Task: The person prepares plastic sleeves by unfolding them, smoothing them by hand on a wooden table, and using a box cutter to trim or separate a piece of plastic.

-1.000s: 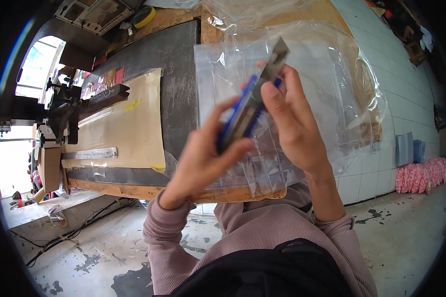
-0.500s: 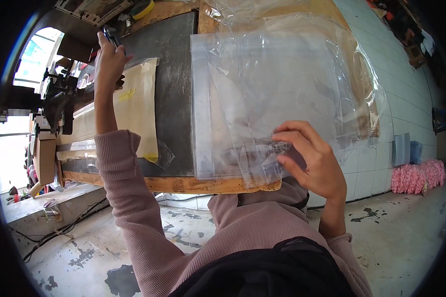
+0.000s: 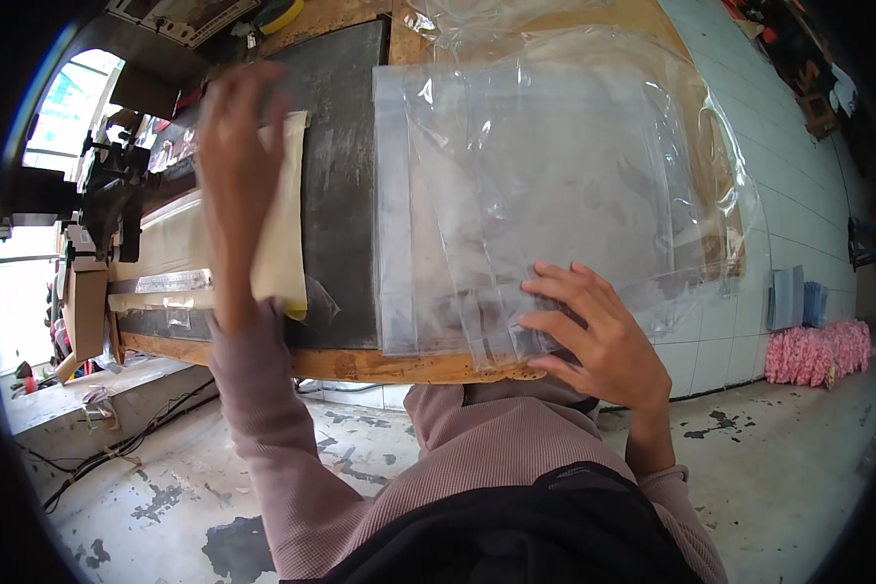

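Observation:
Clear plastic sheets lie in a loose stack on the right part of the workbench, their near edge at the wooden front. At their near right corner is my right hand, fingers curved and apart, fingertips over the plastic. Whether they press on it is hard to see. My left hand is raised over the left part of the bench, above a beige sheet taped to the dark work surface. Motion smears its fingers, and nothing can be made out in them.
Black machine parts stand along the bench's left side, with a cardboard box below. A yellow tape roll lies at the far left. Cables run along the floor at left. Pink bundles sit by the tiled wall.
My left hand has come back toward me and slightly right, off a dark object at the far left. My right hand has shifted slightly down and left, its fingers spreading over the plastic corner.

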Motion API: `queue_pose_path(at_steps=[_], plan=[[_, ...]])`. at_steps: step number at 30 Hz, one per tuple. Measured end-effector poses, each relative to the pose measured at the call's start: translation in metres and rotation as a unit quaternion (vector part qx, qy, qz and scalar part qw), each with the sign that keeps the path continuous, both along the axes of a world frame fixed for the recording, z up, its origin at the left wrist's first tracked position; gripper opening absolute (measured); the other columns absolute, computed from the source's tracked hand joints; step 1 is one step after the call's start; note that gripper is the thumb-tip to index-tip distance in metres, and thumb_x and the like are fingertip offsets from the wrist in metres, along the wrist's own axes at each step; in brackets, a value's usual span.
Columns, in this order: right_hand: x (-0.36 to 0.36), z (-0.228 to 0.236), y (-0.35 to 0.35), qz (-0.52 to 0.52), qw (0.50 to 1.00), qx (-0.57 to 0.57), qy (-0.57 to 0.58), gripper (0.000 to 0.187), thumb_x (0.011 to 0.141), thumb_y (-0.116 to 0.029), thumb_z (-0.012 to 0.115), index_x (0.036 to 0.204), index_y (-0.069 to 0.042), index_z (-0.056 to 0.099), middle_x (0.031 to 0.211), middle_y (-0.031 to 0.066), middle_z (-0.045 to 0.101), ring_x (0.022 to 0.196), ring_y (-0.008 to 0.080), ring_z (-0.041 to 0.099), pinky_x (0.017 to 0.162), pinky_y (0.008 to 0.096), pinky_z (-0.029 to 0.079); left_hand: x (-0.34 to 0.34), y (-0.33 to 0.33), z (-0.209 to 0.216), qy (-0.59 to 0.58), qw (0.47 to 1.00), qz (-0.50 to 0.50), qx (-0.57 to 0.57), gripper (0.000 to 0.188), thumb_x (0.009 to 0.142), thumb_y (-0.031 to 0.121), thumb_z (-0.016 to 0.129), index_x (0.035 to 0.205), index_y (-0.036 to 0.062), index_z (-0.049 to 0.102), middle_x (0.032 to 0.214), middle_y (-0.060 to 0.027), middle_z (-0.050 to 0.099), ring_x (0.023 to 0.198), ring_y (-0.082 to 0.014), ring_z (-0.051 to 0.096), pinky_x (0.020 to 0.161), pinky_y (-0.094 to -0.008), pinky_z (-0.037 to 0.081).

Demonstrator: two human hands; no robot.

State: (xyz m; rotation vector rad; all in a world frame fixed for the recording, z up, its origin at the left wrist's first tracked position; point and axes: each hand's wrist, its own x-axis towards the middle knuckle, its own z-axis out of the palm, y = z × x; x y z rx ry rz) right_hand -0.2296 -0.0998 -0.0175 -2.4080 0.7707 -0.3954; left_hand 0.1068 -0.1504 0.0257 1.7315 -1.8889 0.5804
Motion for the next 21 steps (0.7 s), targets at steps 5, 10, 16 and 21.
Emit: queue_pose_path(at_steps=[5, 10, 16, 21], plan=[[0.005, -0.006, -0.003, 0.013, 0.988, -0.027, -0.149, 0.024, 0.073, -0.009, 0.071, 0.093, -0.004, 0.059, 0.103, 0.0098, 0.062, 0.104, 0.0259, 0.059, 0.093, 0.0444, 0.045, -0.111, 0.095, -0.015, 0.204, 0.927, -0.250, 0.194, 0.037, 0.061, -0.008, 0.065, 0.095, 0.0052, 0.065, 0.103, -0.0104, 0.061, 0.085, -0.0231, 0.059, 0.070, -0.0327, 0.047], [0.014, -0.008, -0.001, -0.086, 0.969, -0.022, -0.231, 0.011, 0.078, -0.002, 0.065, 0.088, -0.001, 0.059, 0.089, 0.0113, 0.065, 0.078, 0.0240, 0.066, 0.072, 0.0336, 0.054, -0.129, 0.095, -0.032, 0.257, 0.902, -0.256, 0.235, 0.037, 0.061, -0.005, 0.068, 0.096, 0.0059, 0.065, 0.100, -0.0082, 0.062, 0.085, -0.0228, 0.059, 0.070, -0.0334, 0.048], [0.013, -0.012, -0.003, -0.161, 0.942, 0.105, -0.276, 0.003, 0.084, -0.001, 0.059, 0.086, 0.001, 0.058, 0.086, 0.0119, 0.066, 0.072, 0.0172, 0.065, 0.064, 0.0248, 0.053, -0.136, 0.081, -0.034, 0.390, 0.855, -0.237, 0.245, 0.023, 0.070, -0.002, 0.070, 0.092, 0.0025, 0.067, 0.084, -0.0068, 0.064, 0.074, -0.0187, 0.063, 0.062, -0.0279, 0.050], [0.011, -0.016, -0.003, -0.179, 0.913, 0.194, -0.312, 0.004, 0.086, -0.002, 0.057, 0.087, 0.002, 0.059, 0.087, 0.0101, 0.066, 0.074, 0.0115, 0.063, 0.065, 0.0233, 0.052, -0.140, 0.078, -0.033, 0.462, 0.819, -0.217, 0.262, 0.014, 0.072, -0.001, 0.070, 0.086, 0.0012, 0.068, 0.080, -0.0060, 0.064, 0.069, -0.0139, 0.063, 0.059, -0.0248, 0.050]])
